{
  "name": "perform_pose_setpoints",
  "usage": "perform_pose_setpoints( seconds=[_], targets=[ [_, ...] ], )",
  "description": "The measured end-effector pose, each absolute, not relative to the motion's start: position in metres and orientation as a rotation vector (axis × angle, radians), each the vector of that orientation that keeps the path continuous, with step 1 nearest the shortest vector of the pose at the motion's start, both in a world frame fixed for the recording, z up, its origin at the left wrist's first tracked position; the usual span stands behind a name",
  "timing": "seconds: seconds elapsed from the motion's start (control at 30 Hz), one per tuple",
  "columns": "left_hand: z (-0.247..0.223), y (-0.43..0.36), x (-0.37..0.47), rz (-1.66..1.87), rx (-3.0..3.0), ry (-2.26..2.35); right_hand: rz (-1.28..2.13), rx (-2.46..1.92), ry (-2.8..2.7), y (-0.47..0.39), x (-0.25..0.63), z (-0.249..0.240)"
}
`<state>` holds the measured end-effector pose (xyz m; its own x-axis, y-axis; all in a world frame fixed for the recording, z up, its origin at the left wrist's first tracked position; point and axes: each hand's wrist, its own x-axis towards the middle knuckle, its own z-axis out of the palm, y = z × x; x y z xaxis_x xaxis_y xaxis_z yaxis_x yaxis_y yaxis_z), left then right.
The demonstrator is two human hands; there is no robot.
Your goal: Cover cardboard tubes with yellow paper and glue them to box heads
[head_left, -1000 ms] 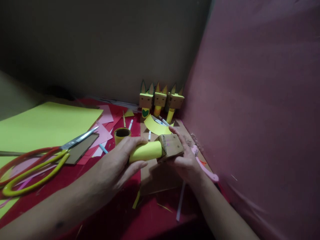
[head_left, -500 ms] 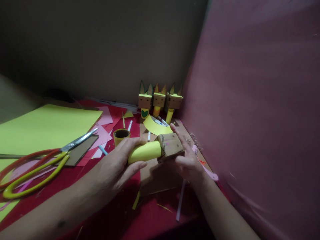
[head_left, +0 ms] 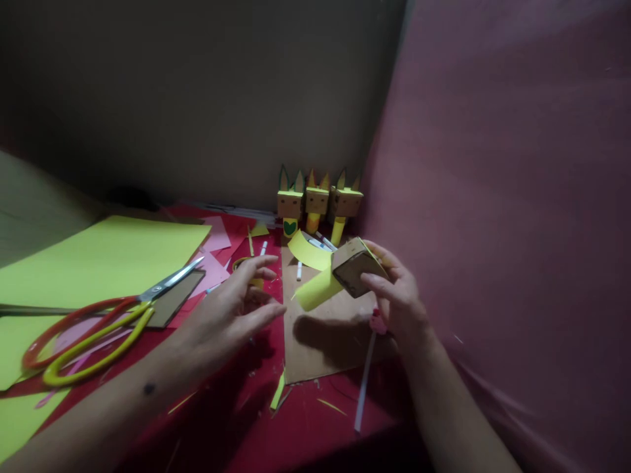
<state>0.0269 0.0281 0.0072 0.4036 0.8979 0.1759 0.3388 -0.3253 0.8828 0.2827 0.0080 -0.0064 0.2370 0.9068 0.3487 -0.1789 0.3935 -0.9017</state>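
Observation:
A cardboard figure (head_left: 351, 270) is tilted in the air, its box head in my right hand (head_left: 397, 289) and its yellow paper tube body (head_left: 318, 290) pointing down to the left. The thumb presses one side of the head while the other fingers sit behind it. To the left, apart from the tube, my left hand (head_left: 241, 299) is empty, with fingers and thumb spread. It partly hides a yellow-wrapped ring or tube (head_left: 240, 263). Beneath the figure lies a cardboard sheet (head_left: 328, 358).
Three similar eared figures (head_left: 317, 200) stand at the back by the wall. Big scissors (head_left: 148, 295) rest at left on yellow paper (head_left: 103, 256) and card. Markers (head_left: 299, 270), a curved yellow strip (head_left: 305, 251) and a white stick (head_left: 363, 387) lie about.
My left hand has let go of the yellow tube and moved left, opening. My right hand now grips the head, and the figure has turned so its tube points lower left.

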Motion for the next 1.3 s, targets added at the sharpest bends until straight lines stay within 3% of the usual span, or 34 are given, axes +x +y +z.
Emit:
perform_pose_setpoints(
  seconds=[0.33,1.03,1.3],
  targets=[
    [0.008,0.029,0.024,0.904,1.951,1.1,0.411,-1.2,-1.601,0.024,0.268,0.016],
    [-0.003,0.034,0.026,0.907,1.992,1.066,0.775,-1.138,-1.513,0.018,0.266,-0.005],
    [-0.006,0.029,0.032,0.849,1.979,1.053,0.736,-1.212,-1.439,0.019,0.258,-0.024]
  ],
)
